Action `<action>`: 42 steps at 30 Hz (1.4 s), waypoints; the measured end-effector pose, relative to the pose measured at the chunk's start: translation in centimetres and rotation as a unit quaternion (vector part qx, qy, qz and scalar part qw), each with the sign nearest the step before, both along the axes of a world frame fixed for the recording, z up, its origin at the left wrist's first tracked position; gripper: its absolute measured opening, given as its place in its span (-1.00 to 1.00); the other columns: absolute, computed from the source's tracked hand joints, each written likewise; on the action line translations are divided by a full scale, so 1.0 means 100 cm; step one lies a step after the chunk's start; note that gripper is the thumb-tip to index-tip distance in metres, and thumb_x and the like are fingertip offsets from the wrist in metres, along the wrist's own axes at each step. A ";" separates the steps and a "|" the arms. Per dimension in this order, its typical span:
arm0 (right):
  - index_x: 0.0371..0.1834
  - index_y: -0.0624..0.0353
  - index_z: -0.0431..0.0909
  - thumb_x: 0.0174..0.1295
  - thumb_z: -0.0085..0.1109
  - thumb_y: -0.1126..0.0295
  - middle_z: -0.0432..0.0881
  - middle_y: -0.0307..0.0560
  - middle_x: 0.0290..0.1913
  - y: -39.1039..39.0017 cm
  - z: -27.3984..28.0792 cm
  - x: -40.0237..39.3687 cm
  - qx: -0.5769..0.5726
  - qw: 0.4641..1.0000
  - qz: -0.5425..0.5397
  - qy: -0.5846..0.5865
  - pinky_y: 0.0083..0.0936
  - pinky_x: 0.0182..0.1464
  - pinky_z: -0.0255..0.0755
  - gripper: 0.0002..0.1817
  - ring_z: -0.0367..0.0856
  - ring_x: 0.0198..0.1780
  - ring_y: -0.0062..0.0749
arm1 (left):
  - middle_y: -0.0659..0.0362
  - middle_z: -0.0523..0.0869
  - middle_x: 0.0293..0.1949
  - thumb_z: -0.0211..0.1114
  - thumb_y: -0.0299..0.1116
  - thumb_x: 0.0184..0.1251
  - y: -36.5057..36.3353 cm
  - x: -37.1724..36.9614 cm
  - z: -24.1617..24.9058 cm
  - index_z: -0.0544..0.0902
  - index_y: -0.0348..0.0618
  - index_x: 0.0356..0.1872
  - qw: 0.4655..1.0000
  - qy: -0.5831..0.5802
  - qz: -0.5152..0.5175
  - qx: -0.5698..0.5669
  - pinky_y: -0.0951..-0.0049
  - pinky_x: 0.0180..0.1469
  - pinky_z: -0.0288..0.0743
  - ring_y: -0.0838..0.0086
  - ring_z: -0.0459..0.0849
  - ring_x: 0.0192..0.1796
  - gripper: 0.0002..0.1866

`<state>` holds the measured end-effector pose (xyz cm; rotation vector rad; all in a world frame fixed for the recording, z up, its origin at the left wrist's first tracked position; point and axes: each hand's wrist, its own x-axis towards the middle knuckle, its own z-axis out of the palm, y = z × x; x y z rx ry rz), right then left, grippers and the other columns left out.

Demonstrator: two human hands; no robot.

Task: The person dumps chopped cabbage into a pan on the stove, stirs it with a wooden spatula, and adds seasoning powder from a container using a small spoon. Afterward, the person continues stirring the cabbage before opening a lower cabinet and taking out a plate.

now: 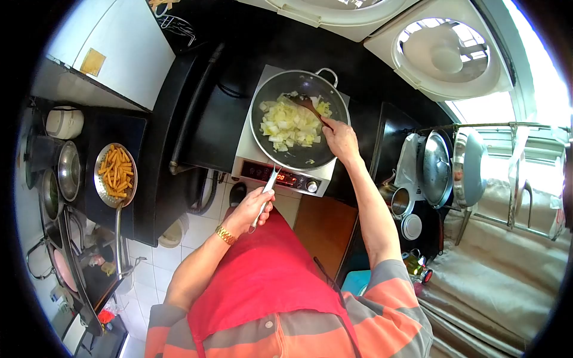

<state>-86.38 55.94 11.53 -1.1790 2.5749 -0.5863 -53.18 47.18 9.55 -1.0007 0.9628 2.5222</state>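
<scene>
A dark wok point(298, 156) with a small loop handle at its far side sits on a portable electric cooker point(325, 179), whose display glows red. Chopped pale yellow-green vegetable pieces point(289, 124) lie inside, mostly in the middle. My left hand point(255, 209) is closed around the wok's long metal handle point(270, 183). In my right hand point(341, 140) is the handle of a brown wooden spatula point(310, 106). Its far end is among the vegetable pieces and partly hidden by them.
To the left, a perforated skimmer point(103, 190) holds orange-brown fried strips point(116, 170). Metal bowls and pans stand beyond it. A rack at right carries a wok lid point(437, 169) and basins; a steel pot point(394, 200) sits below. White-framed fans point(444, 51) are at the back.
</scene>
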 end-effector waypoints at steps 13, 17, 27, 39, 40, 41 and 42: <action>0.36 0.14 0.64 0.51 0.12 0.29 0.75 0.41 0.04 0.033 -0.017 0.017 -0.025 0.995 -0.088 0.028 0.12 0.14 0.62 -0.58 0.73 0.07 0.38 | 0.37 0.51 -0.46 0.20 -0.03 0.74 0.000 0.002 -0.007 0.50 -0.04 -0.10 0.999 0.010 0.014 0.033 0.60 -0.61 0.34 0.70 0.43 -0.61 -0.70; 0.33 0.20 0.66 0.49 0.14 0.29 0.78 0.44 -0.03 0.039 -0.013 0.034 0.012 0.996 -0.082 -0.042 0.09 0.25 0.58 -0.58 0.75 0.12 0.35 | 0.37 0.51 -0.47 0.20 -0.03 0.74 -0.001 0.001 -0.007 0.50 -0.04 -0.10 1.000 0.009 0.009 0.028 0.59 -0.61 0.34 0.70 0.43 -0.61 -0.70; 0.34 0.21 0.65 0.53 0.11 0.28 0.75 0.48 0.01 0.068 -0.015 0.040 -0.022 0.992 -0.109 -0.052 0.11 0.22 0.60 -0.58 0.74 0.11 0.39 | 0.32 0.56 -0.41 0.18 -0.06 0.75 -0.001 0.003 -0.011 0.52 -0.07 -0.04 0.999 0.016 0.012 0.030 0.56 -0.56 0.44 0.67 0.50 -0.56 -0.71; 0.32 0.26 0.63 0.52 0.10 0.34 0.76 0.51 -0.08 0.050 0.005 0.045 -0.028 0.994 -0.102 0.005 0.19 0.16 0.60 -0.60 0.74 0.04 0.44 | 0.30 0.58 -0.39 0.13 -0.06 0.78 -0.002 0.010 -0.006 0.54 -0.07 0.03 0.998 0.027 0.013 0.058 0.57 -0.55 0.39 0.66 0.47 -0.55 -0.72; 0.30 0.26 0.63 0.53 0.09 0.32 0.76 0.50 -0.07 0.045 -0.001 0.038 -0.041 0.993 -0.103 0.033 0.20 0.16 0.59 -0.61 0.75 0.04 0.44 | 0.30 0.57 -0.39 0.13 -0.06 0.78 0.000 0.010 -0.007 0.54 -0.06 0.02 0.998 0.025 0.015 0.050 0.58 -0.56 0.36 0.66 0.45 -0.56 -0.72; 0.30 0.26 0.63 0.53 0.09 0.32 0.76 0.50 -0.07 0.041 -0.007 0.033 -0.042 0.993 -0.103 0.032 0.20 0.16 0.59 -0.61 0.75 0.04 0.44 | 0.30 0.57 -0.39 0.13 -0.06 0.78 0.000 0.010 -0.006 0.54 -0.06 0.02 0.998 0.025 0.015 0.050 0.58 -0.56 0.36 0.66 0.45 -0.56 -0.72; 0.29 0.24 0.64 0.53 0.09 0.31 0.76 0.49 -0.06 0.039 -0.011 0.029 -0.019 0.995 -0.098 0.030 0.20 0.16 0.60 -0.61 0.75 0.04 0.44 | 0.31 0.56 -0.40 0.14 -0.06 0.77 0.001 0.010 -0.006 0.54 -0.06 0.01 0.999 0.020 0.015 0.045 0.57 -0.57 0.36 0.66 0.45 -0.56 -0.72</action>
